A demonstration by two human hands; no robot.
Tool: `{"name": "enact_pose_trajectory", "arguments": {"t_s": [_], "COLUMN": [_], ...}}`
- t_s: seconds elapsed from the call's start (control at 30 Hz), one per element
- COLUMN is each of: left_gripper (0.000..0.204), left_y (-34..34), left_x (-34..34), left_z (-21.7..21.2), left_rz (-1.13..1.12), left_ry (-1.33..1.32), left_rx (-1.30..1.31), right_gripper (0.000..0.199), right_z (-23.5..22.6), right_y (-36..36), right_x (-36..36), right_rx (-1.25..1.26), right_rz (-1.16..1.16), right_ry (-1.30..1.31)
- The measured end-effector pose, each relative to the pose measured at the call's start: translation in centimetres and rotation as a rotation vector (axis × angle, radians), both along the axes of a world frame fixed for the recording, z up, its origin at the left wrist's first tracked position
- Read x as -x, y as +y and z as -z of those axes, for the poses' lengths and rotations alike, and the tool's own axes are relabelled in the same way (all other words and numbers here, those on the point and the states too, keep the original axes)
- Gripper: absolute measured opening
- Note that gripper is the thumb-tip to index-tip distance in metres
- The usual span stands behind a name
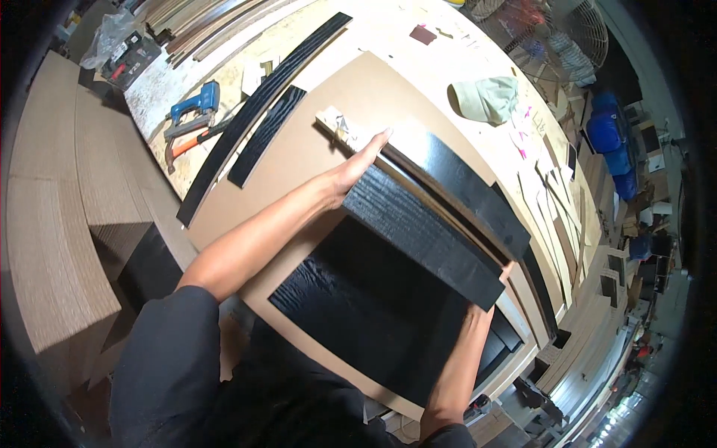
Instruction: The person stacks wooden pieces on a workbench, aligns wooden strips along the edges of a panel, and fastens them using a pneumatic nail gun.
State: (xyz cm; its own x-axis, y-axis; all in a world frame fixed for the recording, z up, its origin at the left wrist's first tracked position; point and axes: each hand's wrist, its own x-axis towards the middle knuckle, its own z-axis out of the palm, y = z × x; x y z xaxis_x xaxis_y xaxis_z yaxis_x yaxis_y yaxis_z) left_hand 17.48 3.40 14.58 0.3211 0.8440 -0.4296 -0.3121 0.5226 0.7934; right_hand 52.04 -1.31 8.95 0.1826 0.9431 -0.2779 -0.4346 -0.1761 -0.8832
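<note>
Across the middle I hold a long, narrow assembly of black wood-grain boards, with a lengthwise gap between its two black faces. My left hand grips its far left end, the thumb along the edge. My right hand is closed round the near right end; one fingertip shows at the edge and the boards hide most of the hand. The assembly is tilted above a large black wood-grain panel, which lies on a brown sheet. Past my left hand, a pale strip with a crumpled bit sticks out.
Two black strips lie at left, beside a blue staple gun and an orange-handled hammer. A pale cap and wood offcuts lie at right. Wood-grain boxes stand left; a fan is at the far right.
</note>
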Motion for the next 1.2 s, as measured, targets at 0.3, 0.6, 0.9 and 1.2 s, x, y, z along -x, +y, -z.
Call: {"name": "enact_pose_trajectory", "arguments": {"t_s": [0.3, 0.6, 0.9, 1.2], "left_gripper": [0.087, 0.103, 0.088, 0.093], "left_y": [13.6, 18.5, 17.5, 18.4], "left_x": [5.4, 5.7, 4.6, 4.5], "left_z": [3.2, 6.4, 4.6, 7.1], "left_rz": [0.051, 0.066, -0.047, -0.050], "left_ry": [0.024, 0.124, 0.172, 0.106], "left_rx": [-0.061, -0.093, -0.019, -0.054], "right_gripper": [0.049, 0.072, 0.060, 0.058], "right_z": [-0.2, 2.3, 3.0, 3.3], "right_y": [13.2, 17.9, 17.4, 17.9], "right_x": [9.4, 8.9, 8.0, 8.1], "right_rx": [0.000, 0.072, 0.116, 0.063], "right_rz": [-0.053, -0.006, 0.026, -0.008], "right_ry": [-0.018, 0.042, 0.131, 0.143]}}
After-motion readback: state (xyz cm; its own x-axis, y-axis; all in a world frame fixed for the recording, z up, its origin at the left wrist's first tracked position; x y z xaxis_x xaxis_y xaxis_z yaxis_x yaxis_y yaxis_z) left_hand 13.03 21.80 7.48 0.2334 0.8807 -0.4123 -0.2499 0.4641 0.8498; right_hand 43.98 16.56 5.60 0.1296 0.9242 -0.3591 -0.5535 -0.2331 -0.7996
